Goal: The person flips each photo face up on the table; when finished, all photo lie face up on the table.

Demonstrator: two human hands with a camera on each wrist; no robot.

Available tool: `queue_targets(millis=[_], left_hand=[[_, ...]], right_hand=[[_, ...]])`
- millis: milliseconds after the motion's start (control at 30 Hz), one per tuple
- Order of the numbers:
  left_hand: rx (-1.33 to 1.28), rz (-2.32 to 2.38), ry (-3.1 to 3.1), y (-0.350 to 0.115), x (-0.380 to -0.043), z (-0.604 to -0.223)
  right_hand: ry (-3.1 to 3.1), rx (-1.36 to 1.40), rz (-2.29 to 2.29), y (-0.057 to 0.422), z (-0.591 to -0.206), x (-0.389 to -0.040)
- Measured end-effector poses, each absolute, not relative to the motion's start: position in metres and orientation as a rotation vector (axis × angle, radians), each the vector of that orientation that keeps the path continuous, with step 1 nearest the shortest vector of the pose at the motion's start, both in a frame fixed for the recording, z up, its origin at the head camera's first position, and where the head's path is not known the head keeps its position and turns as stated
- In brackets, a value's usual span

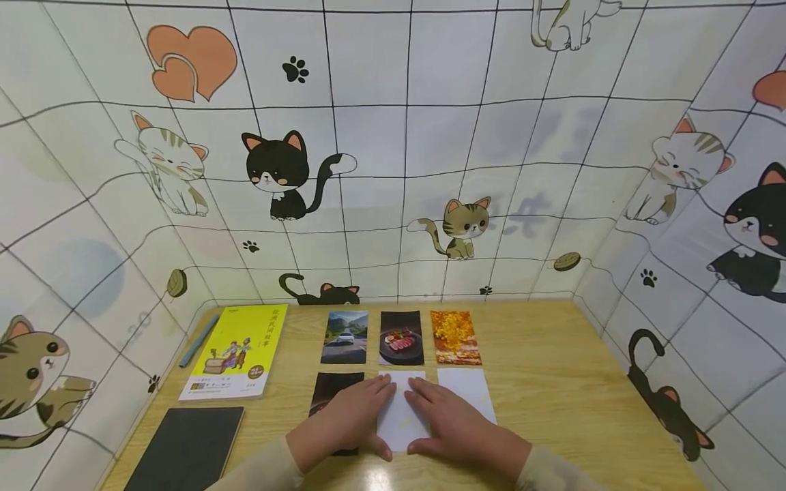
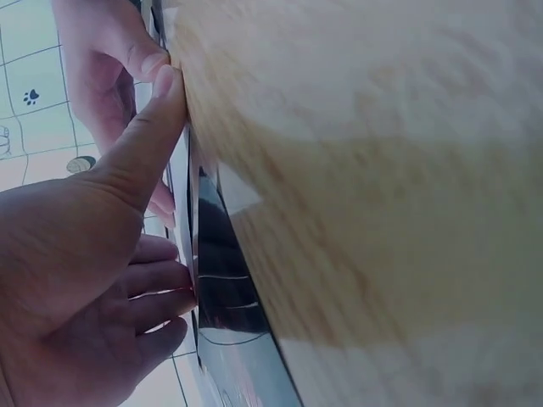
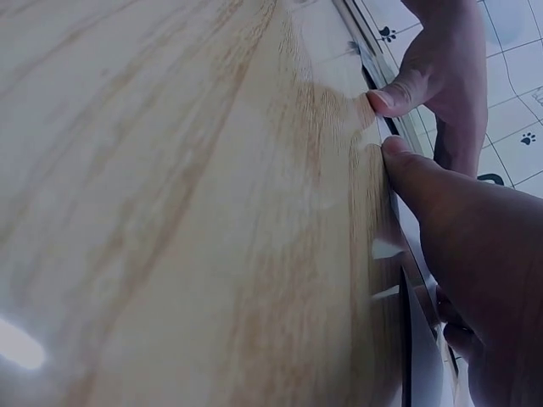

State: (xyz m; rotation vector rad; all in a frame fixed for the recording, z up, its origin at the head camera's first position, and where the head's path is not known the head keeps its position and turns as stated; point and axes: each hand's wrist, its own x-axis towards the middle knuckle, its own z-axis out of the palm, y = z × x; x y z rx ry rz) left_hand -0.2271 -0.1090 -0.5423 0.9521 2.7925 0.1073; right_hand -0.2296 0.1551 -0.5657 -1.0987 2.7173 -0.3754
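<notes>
Bare left hand (image 1: 353, 414) and bare right hand (image 1: 457, 421) rest, fingers straight and gripping nothing, on the side edges of a white rectangular paper card (image 1: 401, 412) between them, left at nine o'clock, right at three. Light, even pressure from both sides should keep it flat on the pale wooden tabletop (image 1: 583, 402), square to the dark rectangular food-photo card (image 1: 401, 339) at twelve.

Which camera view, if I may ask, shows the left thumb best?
The left wrist view, where the left thumb is large and unobstructed; the head view shows it small, the right wrist view farther off.
</notes>
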Motion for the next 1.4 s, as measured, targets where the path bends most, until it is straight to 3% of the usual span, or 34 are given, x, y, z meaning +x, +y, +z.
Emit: queue_targets(millis=[367,900,1400], left_hand=[[0.931,0.099,2.767,-0.107,-0.234,-0.548],[1.220,0.000,2.722,-0.110,-0.236,-0.542],[1.308,-0.001,2.669,-0.108,-0.229,-0.535]], right_hand=[[2.738,-1.146,-0.357,0.158,-0.565,-0.229],[2.804,-1.329,-0.291,0.158,-0.562,-0.236],[2.693,-1.466,-0.139,0.151,-0.548,-0.225]])
